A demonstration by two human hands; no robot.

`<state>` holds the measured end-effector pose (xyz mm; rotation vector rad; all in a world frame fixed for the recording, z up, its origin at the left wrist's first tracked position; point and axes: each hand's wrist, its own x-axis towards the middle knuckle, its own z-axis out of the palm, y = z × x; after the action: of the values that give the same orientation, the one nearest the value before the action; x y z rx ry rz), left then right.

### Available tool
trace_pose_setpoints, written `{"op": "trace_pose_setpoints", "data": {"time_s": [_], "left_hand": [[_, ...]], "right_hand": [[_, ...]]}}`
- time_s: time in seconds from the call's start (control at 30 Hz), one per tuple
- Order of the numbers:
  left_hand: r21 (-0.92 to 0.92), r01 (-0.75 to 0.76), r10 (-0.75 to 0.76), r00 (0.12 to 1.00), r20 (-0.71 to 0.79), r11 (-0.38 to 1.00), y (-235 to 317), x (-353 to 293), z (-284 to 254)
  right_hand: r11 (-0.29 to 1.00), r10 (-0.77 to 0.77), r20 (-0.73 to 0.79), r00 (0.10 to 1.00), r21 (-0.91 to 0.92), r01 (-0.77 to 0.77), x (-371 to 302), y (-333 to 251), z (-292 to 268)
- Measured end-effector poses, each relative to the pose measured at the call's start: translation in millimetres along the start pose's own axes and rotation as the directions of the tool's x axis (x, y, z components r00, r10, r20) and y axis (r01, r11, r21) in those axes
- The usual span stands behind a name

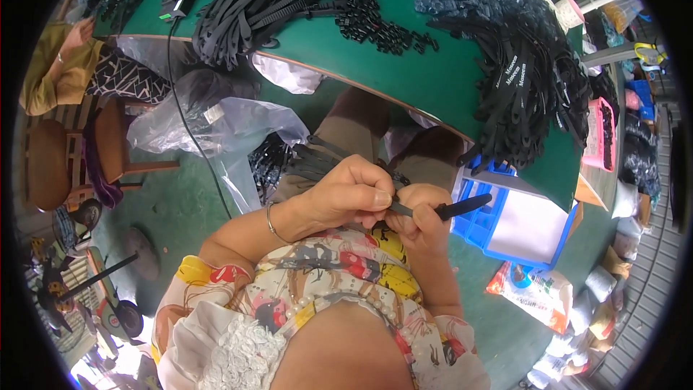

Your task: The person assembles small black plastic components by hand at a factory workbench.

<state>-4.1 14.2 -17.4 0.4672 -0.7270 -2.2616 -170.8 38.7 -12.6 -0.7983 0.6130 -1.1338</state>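
White lettering [513, 71] marks heaped straps [514, 119]; the right grip [422, 218] holds a black strap [468, 206].

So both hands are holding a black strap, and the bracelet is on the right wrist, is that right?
Not quite: the head view shows the bracelet on the left wrist, not the right. The left hand and right hand are indeed holding a black strap.
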Motion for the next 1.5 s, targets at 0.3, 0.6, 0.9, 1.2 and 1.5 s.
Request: {"op": "trace_pose_setpoints", "data": {"time_s": [0.3,0.6,0.9,1.2,1.5], "left_hand": [[-0.097,0.007,0.003,0.995,0.103,0.995,-4.0,1.1,-3.3],[0.412,0.134,-0.093,0.989,-0.117,0.901,18.6,4.0,9.9],[0.368,-0.017,0.025,1.0,-0.017,0.93,17.6,2.9,2.8],[-0.123,0.026,-0.034,0.997,-0.068,0.992,6.6,7.7,-11.8],[-0.238,-0.282,0.137,0.863,-0.486,0.929,15.4,25.8,4.5]], "right_hand": [[0.967,-0.083,0.072,0.994,0.248,0.063,1.5,3.1,-0.4],[0.603,-0.307,0.185,0.933,-0.721,0.342,17.1,-16.0,-13.8],[0.629,-0.404,0.136,0.904,-0.676,0.383,16.5,-10.1,-14.4],[0.713,-0.432,-0.01,0.902,-0.616,0.334,20.9,5.1,-19.3],[0.29,-0.339,0.101,0.935,-0.935,0.205,29.1,-6.4,-13.7]]}}
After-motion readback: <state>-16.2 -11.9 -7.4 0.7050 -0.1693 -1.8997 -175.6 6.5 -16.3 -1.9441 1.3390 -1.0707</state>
